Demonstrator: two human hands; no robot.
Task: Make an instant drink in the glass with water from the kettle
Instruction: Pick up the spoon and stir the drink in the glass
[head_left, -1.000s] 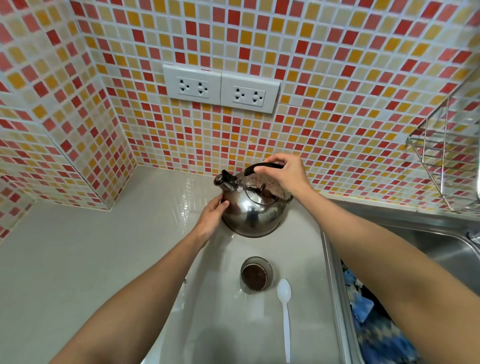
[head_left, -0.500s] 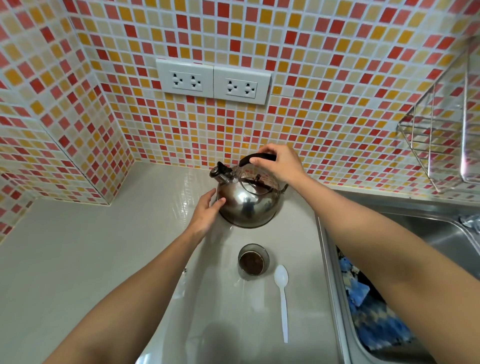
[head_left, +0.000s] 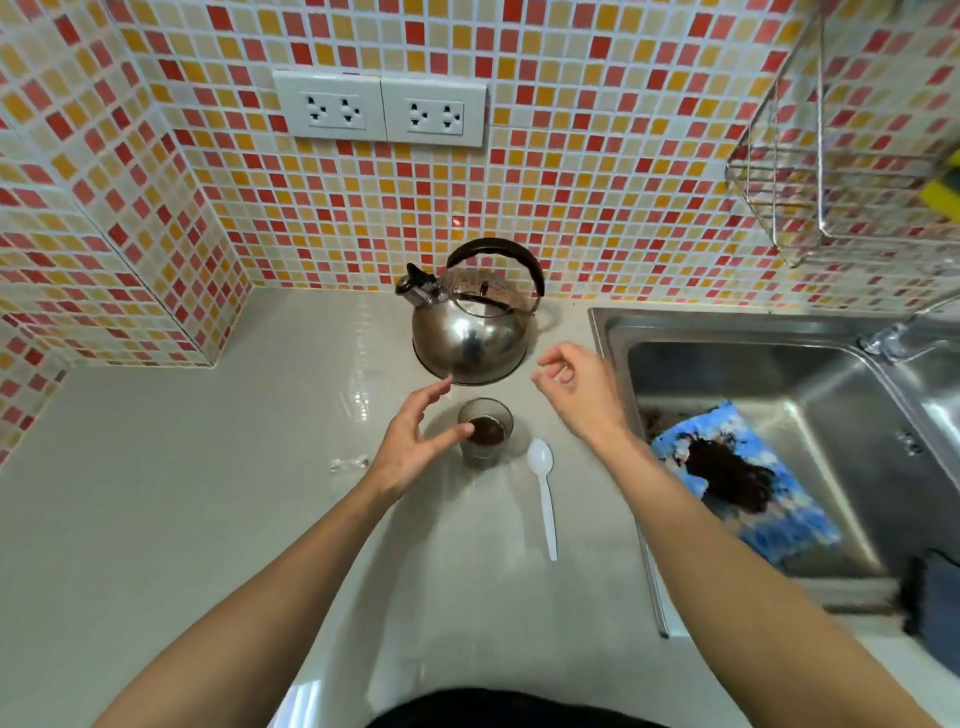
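A shiny steel kettle (head_left: 470, 332) with a black arched handle stands on the grey counter against the tiled wall, spout to the left. Just in front of it is a small clear glass (head_left: 484, 431) with dark brown contents at the bottom. A white plastic spoon (head_left: 544, 493) lies to the right of the glass, bowl towards the kettle. My left hand (head_left: 415, 447) is open beside the glass on its left, thumb tip at the rim. My right hand (head_left: 576, 389) hovers right of the kettle with loosely curled fingers, holding nothing.
A steel sink (head_left: 779, 441) lies to the right, with a blue patterned cloth (head_left: 743, 483) stained dark inside it. A wire rack (head_left: 831, 182) hangs on the wall at the upper right. Two white sockets (head_left: 382, 109) sit above the kettle. The counter (head_left: 182, 493) stretches left.
Both hands have let go of the kettle and drawn back towards me. The kettle now stands alone by the wall. My left hand has come down beside the glass.
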